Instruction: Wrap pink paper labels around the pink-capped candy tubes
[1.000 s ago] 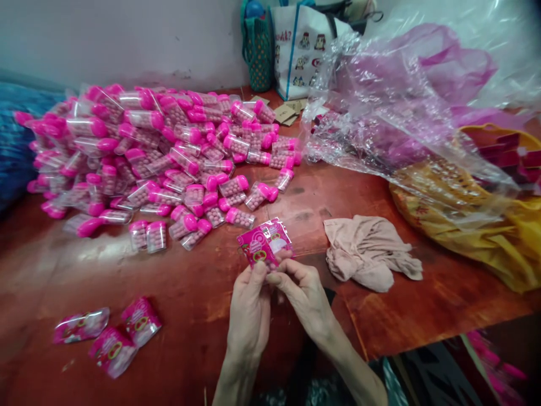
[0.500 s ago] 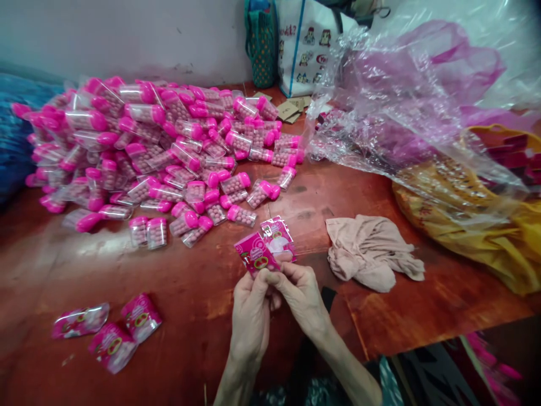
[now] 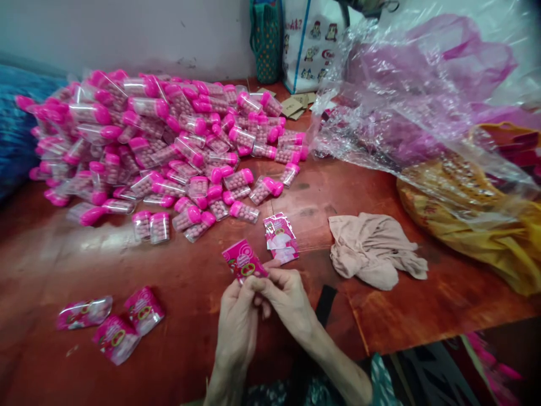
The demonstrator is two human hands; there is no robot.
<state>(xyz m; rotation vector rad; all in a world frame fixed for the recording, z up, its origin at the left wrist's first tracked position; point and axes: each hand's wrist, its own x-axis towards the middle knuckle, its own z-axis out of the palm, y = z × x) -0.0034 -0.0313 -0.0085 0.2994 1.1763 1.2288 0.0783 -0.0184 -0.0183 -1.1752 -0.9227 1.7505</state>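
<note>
Between the fingers of both my hands is a pink printed packet (image 3: 244,259), gripped at its lower edge. My left hand (image 3: 237,313) pinches it from the left, thumb on top. My right hand (image 3: 291,296) pinches the same edge from the right, its thumb meeting the left one. Just beyond my right fingers a small stack of pink and clear printed packets (image 3: 281,237) lies on the table. Further off spreads a heap of clear bottles with pink caps (image 3: 169,141), filled with small pink balls. To the left, three pink packets (image 3: 116,338) lie close together.
A beige cloth (image 3: 376,251) lies crumpled right of my hands. Clear and purple plastic film (image 3: 406,107) partly covers a yellow basket (image 3: 443,186). A white printed bag (image 3: 313,45) and a green bag (image 3: 265,45) stand at the back. Cardboard pieces (image 3: 296,105) lie before them.
Both hands have shifted slightly left and toward me with the packet still pinched between them. The stack beyond them is now more exposed. The whole view has also shifted a little.
</note>
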